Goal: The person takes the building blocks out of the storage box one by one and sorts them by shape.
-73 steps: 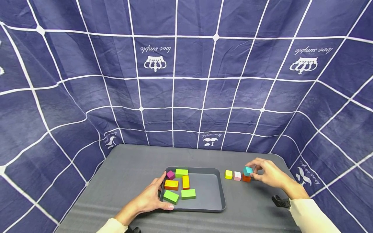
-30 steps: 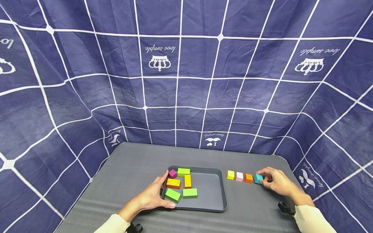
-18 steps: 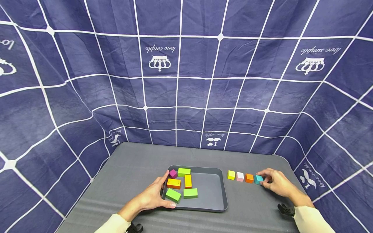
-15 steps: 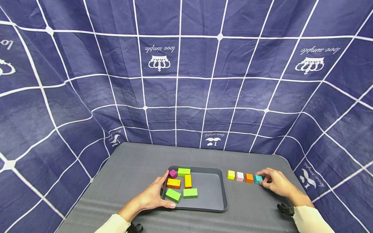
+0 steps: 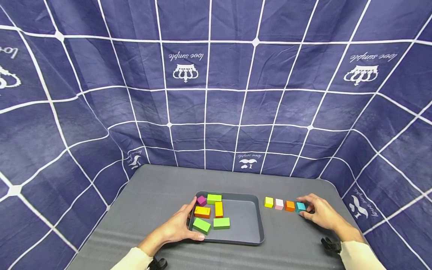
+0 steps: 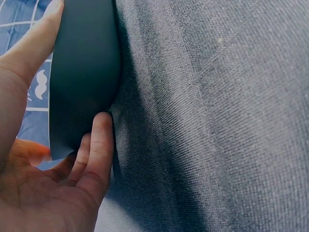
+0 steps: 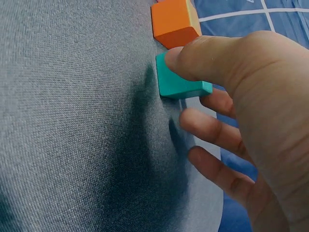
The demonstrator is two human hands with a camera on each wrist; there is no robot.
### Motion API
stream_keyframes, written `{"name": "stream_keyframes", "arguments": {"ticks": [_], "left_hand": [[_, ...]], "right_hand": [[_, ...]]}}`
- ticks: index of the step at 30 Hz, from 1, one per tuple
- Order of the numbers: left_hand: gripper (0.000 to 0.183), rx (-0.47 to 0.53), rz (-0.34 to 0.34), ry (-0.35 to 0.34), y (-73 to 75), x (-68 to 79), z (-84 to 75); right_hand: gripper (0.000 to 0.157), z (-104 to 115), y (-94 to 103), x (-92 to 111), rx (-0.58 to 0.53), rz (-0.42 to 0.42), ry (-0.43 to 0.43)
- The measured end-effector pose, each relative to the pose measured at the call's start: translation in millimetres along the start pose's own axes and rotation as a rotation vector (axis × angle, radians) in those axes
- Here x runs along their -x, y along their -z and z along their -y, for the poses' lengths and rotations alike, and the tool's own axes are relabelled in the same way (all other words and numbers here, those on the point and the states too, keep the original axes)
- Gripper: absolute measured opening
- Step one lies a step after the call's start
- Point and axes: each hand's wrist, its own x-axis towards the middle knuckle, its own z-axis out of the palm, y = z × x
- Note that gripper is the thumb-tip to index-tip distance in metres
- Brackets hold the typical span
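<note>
My left hand holds the left end of a shallow dark grey tray, thumb at the near rim and fingers along the left side. In the left wrist view the fingertips press the tray's outer wall. At the right, my right hand pinches a teal cube between thumb and fingers. This cube stands on the table at the right end of a row with an orange cube, a pink cube and a yellow cube. The right wrist view shows the thumb over the teal cube, the other fingers apart from it.
Inside the tray's left half lie a purple cube, green blocks and two orange-yellow blocks. Grey cloth covers the table. A blue curtain with white lines hangs behind and at both sides.
My right hand has brought the teal cube down from over the orange cube to the table at its right. The left hand stays at the tray. The head view has shifted slightly.
</note>
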Motion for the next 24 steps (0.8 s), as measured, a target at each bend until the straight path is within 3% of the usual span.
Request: {"name": "stream_keyframes", "arguments": {"ticks": [12,24], "left_hand": [[0.146,-0.004,0.006,0.000,1.1,-1.8,1.7],[0.146,0.010,0.016,0.001,0.3,-0.6,2.4]], "right_hand": [[0.056,23.2,10.9,-5.1,0.138,0.031,-0.147],[0.050,64.4,3.2,-27.0,0.203,-0.069,-0.024]]}}
